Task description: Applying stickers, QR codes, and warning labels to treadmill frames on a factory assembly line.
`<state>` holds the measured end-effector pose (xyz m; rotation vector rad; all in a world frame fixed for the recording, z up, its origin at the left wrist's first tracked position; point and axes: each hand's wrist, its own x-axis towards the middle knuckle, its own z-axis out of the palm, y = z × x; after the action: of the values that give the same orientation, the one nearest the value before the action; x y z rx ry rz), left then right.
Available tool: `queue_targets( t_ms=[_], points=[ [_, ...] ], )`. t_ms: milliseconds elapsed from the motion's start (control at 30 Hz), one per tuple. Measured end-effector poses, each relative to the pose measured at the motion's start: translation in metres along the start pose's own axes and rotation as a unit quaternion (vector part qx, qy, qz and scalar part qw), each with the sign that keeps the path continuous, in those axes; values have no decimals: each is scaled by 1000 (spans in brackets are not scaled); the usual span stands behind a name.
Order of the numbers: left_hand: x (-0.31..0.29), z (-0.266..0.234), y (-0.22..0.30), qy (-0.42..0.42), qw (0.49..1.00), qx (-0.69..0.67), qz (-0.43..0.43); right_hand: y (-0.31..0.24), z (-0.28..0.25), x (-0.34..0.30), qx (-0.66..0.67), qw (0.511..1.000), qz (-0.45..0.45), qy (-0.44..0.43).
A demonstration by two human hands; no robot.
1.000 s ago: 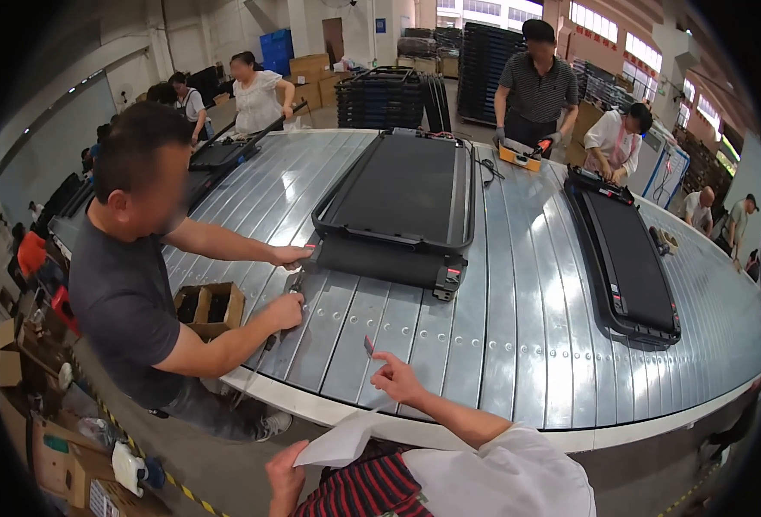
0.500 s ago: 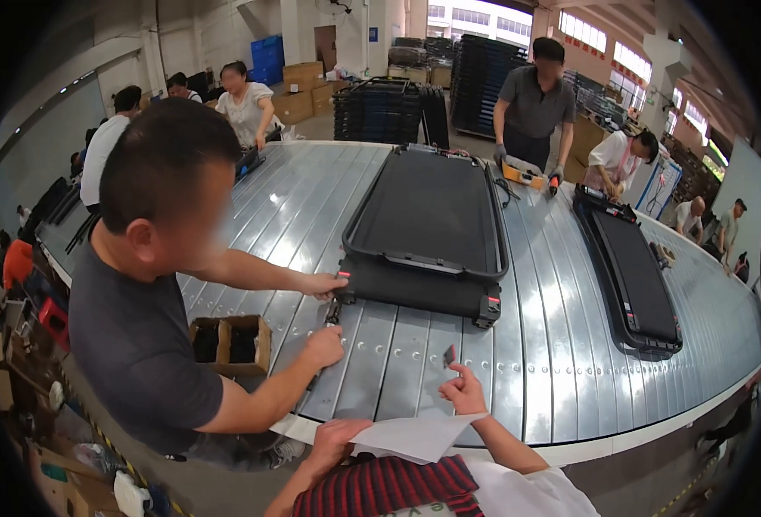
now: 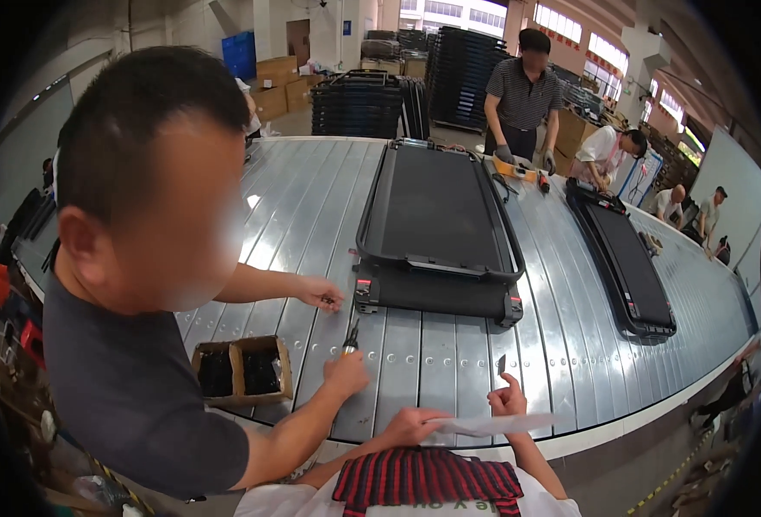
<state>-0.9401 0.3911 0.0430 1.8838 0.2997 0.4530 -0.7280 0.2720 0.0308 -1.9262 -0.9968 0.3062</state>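
My left hand (image 3: 416,426) pinches the edge of a white sheet (image 3: 492,425), which is seen nearly edge-on and reaches across to my right wrist. Over the table's near edge, my right hand (image 3: 508,399) is raised with its index finger up and the other fingers curled. A small dark label (image 3: 501,364) is at that fingertip; whether it is pinched or stuck there is hard to see. Beyond my hands lies a black treadmill (image 3: 445,207) with a frame around its belt and red-marked stickers on its near corners. Neither hand touches it.
At left, a co-worker leans in, one hand (image 3: 346,372) on a yellow-banded power screwdriver (image 3: 351,339), the other by the treadmill's corner. A divided cardboard box (image 3: 287,366) stands on the slatted metal table (image 3: 311,215). Another treadmill (image 3: 626,267) lies right; several people work beyond.
My view has shifted. The sheet has turned nearly edge-on, and my right hand now sits further right with the label. The co-worker's hands and screwdriver have drawn away from the treadmill's corner.
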Motion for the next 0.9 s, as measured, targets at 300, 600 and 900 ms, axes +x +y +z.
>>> queue_targets(
  t_ms=[300,600,900],
  points=[
    [2,18,-22,-26,997,5,66,-17,19,-4,-129,987,-92,-17],
    [-4,15,7,114,992,21,-52,27,27,4,244,949,21,-200],
    [10,66,21,121,990,41,-63,28,17,19,29,971,-114,-208]
  ],
)
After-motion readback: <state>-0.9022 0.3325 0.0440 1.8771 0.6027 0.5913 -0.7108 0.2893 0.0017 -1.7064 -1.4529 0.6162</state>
